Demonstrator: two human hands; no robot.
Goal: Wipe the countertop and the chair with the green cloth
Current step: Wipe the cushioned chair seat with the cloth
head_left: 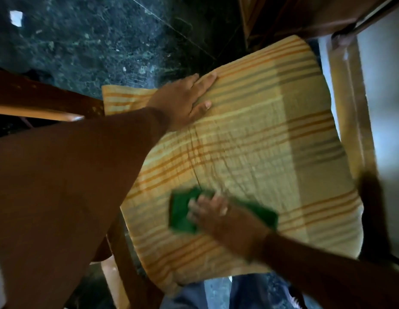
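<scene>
The chair's seat carries a yellow cushion (256, 139) with orange and grey stripes, filling the middle of the view. My left hand (183, 99) lies flat with straight fingers on the cushion's far left part. The green cloth (183, 217) lies on the near part of the cushion. My right hand (218, 217) presses down on the cloth with spread fingers and is blurred by motion. Part of the cloth shows on either side of that hand. The chair's wooden frame (122, 255) runs under the cushion at the left.
Dark green marble floor (87, 41) spreads at the top left. A wooden chair part (38, 101) crosses at the left. Dark wooden furniture (305, 14) stands at the top right, next to a pale wall or panel (385, 85). My legs in blue trousers (249, 293) show at the bottom.
</scene>
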